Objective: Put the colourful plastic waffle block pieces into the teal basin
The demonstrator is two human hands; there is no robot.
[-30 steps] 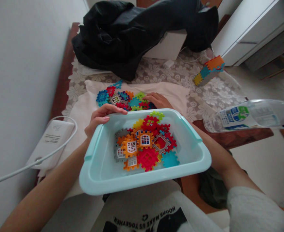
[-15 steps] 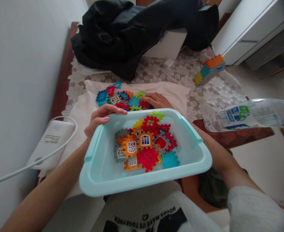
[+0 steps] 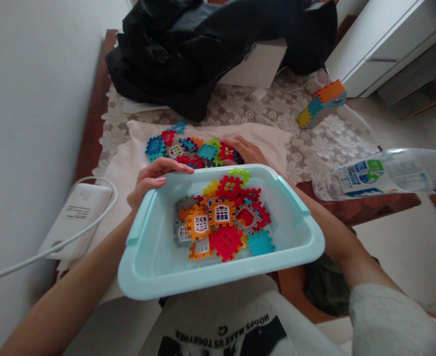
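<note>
My left hand [image 3: 152, 179] grips the far left corner of a light blue plastic basin [image 3: 154, 277], its fingers laid along the rim. Inside the basin lie several interlocking plastic building blocks, among them an orange block with a white window [image 3: 222, 212] and a red block [image 3: 227, 243]. Beyond the far rim, my right hand [image 3: 250, 150] closes its fingers and thumb around a red window block [image 3: 227, 151] at the right end of a loose pile. A turquoise block [image 3: 207, 151] lies in that pile beside it. The basin's rim partly hides the pile and my right hand.
The pile rests on a pale cloth [image 3: 268, 136] over a lace tablecloth [image 3: 236, 110]. A built block structure [image 3: 322, 104] stands at the back right, near a plastic bottle [image 3: 384, 172]. A white adapter with a cable [image 3: 75, 220] is on the left. Black sheeting [image 3: 173, 59] lies behind.
My right hand's fingers have drawn in around the red window block, which now shows more upright. The basin and my left hand have shifted slightly left in view.
</note>
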